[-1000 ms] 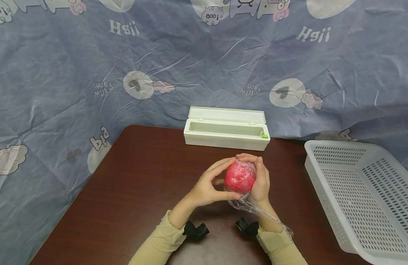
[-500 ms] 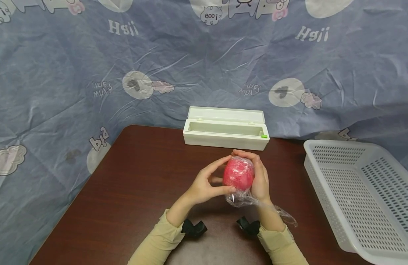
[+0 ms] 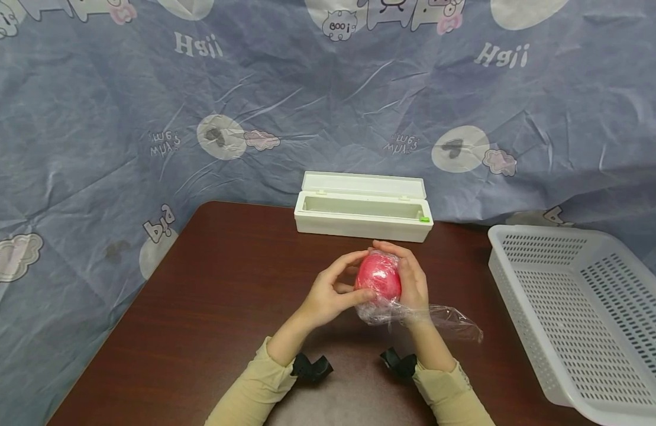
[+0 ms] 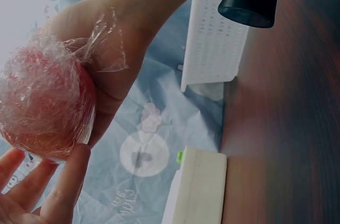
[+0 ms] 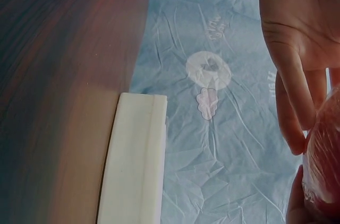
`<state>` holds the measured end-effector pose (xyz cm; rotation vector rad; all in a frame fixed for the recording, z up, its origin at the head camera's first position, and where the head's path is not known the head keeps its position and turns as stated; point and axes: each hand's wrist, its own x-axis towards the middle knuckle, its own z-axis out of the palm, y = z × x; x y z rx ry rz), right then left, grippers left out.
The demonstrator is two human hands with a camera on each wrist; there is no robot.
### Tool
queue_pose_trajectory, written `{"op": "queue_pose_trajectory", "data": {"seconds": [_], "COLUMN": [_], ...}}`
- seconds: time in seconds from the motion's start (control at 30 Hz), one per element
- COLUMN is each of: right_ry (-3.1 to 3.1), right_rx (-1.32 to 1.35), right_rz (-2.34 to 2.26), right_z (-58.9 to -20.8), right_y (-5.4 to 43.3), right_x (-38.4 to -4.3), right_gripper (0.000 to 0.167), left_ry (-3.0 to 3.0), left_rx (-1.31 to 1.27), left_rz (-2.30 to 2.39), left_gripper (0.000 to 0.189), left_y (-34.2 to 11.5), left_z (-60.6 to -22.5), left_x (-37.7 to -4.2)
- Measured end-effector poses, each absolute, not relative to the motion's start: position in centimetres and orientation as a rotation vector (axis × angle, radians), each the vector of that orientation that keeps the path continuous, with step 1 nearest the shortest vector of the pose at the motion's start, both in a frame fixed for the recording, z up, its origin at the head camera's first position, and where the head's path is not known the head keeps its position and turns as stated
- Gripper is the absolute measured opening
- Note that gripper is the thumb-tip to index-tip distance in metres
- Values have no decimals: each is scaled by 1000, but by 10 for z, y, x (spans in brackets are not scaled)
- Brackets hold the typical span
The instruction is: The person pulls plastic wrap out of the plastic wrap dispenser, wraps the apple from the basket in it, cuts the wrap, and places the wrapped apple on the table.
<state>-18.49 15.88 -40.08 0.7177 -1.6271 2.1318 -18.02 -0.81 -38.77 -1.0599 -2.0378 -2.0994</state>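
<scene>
A round red fruit, apple-like, (image 3: 378,275) is covered in crinkled cling film (image 4: 37,75) and held just above the table between both hands. On its left side, my left hand (image 3: 328,299) grips it, thumb in front and fingers behind. My right hand (image 3: 415,287) cups the right side, with its fingers curled over the far top. A loose strip of film (image 3: 452,319) trails from beneath the fruit across the right wrist. In the right wrist view the wrapped fruit (image 5: 324,160) shows only at the edge.
At the table's back stands a long white box (image 3: 362,226), lid raised, with a green piece (image 3: 424,219) at its right end. A white perforated basket (image 3: 524,307) occupies the right side. Behind the dark wooden table (image 3: 226,278) hangs a printed blue cloth (image 3: 328,106).
Both hands have shifted slightly left with the fruit, which has turned between them. The loose film strip has swung up and outward to the right.
</scene>
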Motion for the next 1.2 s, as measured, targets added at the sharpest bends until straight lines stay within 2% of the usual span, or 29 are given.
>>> {"op": "queue_pose_trajectory", "data": {"seconds": [0.27,0.37,0.6,0.87,1.2], "right_ry": [-1671,-1656,-1638,-1637,-1859], "right_rx": [342,281,338,560,586], "right_rz": [2177,2184,2185,2179,2034], "right_z": [-396,-396,-398,-401,-398], "right_y": [154,153,154,158,167], "right_x": [-183,-183,-185,-188,-191], "right_gripper": [32,33,34,34,37], "left_ry": [-2094,-2116,-2022,-1905,-1933], "left_rx": [-1183,-1195,-1157,-1148,-1087], "left_rz": [-1901,-1869,-2033,-2037,-2101], "left_gripper": [61,62,62,54,55], "left_y": [-9,-10,-5,-3,-2], "left_z": [-384,-384,-387,-395,-416], "left_x": [-178,-177,-178,-183,-194]}}
